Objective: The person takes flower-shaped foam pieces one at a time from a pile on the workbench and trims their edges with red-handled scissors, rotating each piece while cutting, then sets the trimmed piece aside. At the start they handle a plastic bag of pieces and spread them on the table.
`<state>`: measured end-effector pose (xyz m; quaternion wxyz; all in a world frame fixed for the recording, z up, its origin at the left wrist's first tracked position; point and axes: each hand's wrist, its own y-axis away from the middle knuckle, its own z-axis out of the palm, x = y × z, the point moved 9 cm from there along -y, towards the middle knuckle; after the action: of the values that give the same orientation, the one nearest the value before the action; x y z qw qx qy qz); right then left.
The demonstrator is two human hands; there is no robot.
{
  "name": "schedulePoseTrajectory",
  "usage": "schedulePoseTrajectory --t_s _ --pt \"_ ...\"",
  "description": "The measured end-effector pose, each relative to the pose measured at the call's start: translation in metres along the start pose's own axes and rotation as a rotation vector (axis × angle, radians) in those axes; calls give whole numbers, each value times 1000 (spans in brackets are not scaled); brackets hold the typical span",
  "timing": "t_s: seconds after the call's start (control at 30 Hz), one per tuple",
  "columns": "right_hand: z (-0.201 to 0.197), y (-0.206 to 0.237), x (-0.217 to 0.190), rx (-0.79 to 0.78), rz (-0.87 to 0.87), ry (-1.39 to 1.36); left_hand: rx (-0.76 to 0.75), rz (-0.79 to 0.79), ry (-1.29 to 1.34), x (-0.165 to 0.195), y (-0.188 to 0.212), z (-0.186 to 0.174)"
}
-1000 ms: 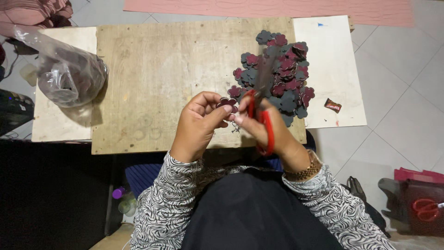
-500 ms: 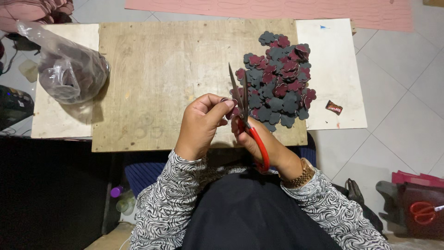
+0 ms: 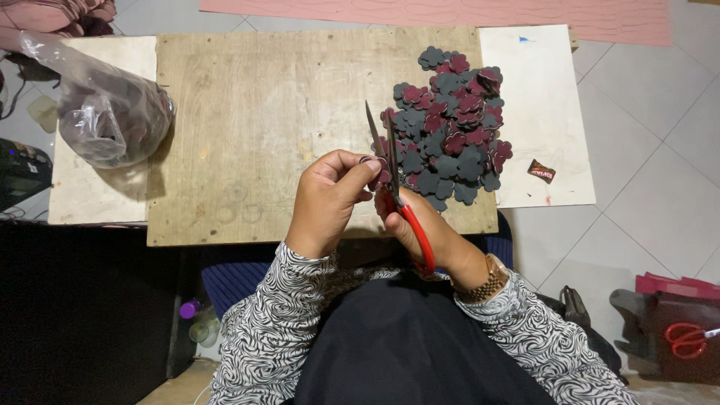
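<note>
Home craft workspace at floor level: a bare plywood board (image 3: 255,127) laid over white tiled floor (image 3: 660,195), a heap of cut flower-shaped pieces (image 3: 450,127), a plastic bag (image 3: 105,112), spare red-handled scissors (image 3: 686,337) nearby.

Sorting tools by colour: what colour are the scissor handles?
Red, on the scissors in the right hand; head view.

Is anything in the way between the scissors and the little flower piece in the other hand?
Nothing visible. The left hand pinches the small flower piece right against the open blades of the red-handled scissors held in the right hand.
</note>
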<state>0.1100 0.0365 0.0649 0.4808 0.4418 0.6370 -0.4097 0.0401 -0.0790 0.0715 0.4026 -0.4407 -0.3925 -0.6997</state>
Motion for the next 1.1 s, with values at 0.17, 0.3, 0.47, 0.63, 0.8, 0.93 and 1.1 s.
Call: schedulePoseTrajectory --t_s 0.17,0.3,0.47,0.63,0.8,0.93,1.1 --pt "0 0 0 6 22 -7 -5 10 0 0 0 0" --pt "0 1 1 14 24 -22 -6 19 6 1 0 1" --pt "1 3 9 7 88 -81 -19 10 28 1 -1 1" --pt "3 5 11 -13 99 -143 -23 16 32 2 -1 -1" --pt "3 4 7 -34 25 -81 -12 7 33 -3 0 -5" --pt "1 3 7 -40 13 -31 -11 3 58 -6 -2 -4" --pt "0 1 10 -38 23 1 8 2 9 -6 -2 -6"
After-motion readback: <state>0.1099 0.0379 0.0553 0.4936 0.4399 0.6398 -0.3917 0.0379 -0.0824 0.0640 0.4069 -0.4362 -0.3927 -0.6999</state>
